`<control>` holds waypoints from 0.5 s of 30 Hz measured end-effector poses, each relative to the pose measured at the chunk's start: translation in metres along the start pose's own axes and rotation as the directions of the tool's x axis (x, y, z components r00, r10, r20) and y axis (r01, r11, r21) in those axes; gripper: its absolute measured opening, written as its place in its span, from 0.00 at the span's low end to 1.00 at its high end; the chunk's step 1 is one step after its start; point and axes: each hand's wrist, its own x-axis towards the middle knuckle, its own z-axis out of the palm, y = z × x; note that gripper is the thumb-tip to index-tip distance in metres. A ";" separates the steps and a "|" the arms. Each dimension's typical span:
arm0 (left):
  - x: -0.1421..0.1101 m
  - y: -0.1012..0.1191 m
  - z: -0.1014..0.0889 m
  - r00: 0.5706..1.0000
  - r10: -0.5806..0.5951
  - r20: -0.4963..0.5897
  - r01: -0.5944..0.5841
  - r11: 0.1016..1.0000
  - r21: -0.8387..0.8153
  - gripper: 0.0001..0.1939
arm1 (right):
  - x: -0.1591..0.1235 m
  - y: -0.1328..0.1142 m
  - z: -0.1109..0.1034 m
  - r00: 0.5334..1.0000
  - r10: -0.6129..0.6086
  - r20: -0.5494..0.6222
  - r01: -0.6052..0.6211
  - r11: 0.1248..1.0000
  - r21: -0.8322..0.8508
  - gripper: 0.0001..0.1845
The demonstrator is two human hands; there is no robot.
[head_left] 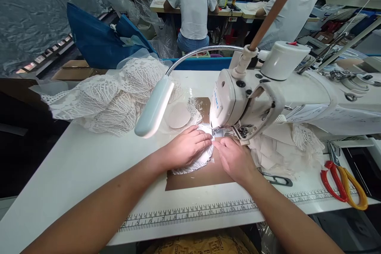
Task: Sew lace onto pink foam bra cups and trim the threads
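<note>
On the brown sheet [190,180], the lace piece [205,159] lies under the left hand [187,149], flat with fingers extended; the right hand [233,156] curls at the piece's edge, though I cannot tell whether it pinches, and light, even guidance from these 2 hands, fingertips clear of the stitching point, should keep the curve smooth. Just beyond, the sewing machine [224,99] crowds the right, leaving open tabletop [89,174] leftward, bounded farther back by the lace heap [119,91].
</note>
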 end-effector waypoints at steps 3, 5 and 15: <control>0.001 0.001 0.003 0.999 -0.043 -0.023 0.043 0.999 0.002 0.17 | 0.001 -0.001 0.001 0.999 0.038 0.017 -0.038 0.999 -0.019 0.20; 0.002 0.002 0.004 0.997 -0.073 -0.038 0.073 0.997 0.004 0.16 | 0.002 -0.001 0.002 0.998 0.060 0.024 -0.059 0.998 -0.023 0.20; 0.003 0.005 -0.005 0.997 -0.058 0.052 0.059 0.998 -0.009 0.15 | -0.004 0.002 0.001 0.998 -0.013 -0.058 0.018 0.996 0.092 0.18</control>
